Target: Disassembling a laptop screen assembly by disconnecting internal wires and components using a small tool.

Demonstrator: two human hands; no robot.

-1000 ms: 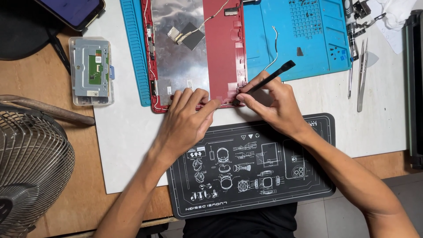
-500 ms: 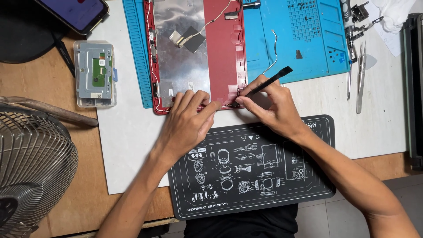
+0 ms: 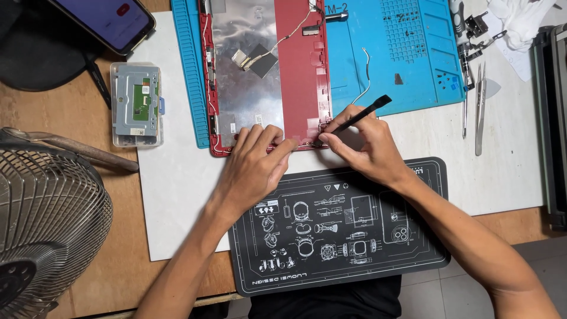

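While our left hand (image 3: 255, 162) presses flat on the lower edge of the red plastic laptop lid shell (image 3: 269, 71), fingers spread and closed on nothing, our right hand (image 3: 366, 145) pinches a slim black plastic pry tool (image 3: 354, 120) between thumb and fingertips, its tip set into the shell's lower right corner. The shell lies lengthwise, its foil-lined inside up, half on the blue silicone repair mat (image 3: 401, 53) and half on the white sheet (image 3: 177, 195) that covers the wooden table (image 3: 35, 112).

Against the two views just before, little has altered: both hands sit at the same corner, the left a touch further onto the rim, and the pry tool leans at much the same angle, with its point at the same seam. The shell itself has not shifted on the mat. We judge from this that the corner has not yet given way and the prying there goes on slowly.

Just below our wrists lies the black work mat printed with white diagrams (image 3: 342, 230). To the left, well apart from the hands, stand a clear plastic box holding a grey touchpad board (image 3: 137, 103), a phone with a lit screen (image 3: 106, 20) and a wire fan guard (image 3: 47, 224). Metal tweezers (image 3: 479, 106) lie to the right.
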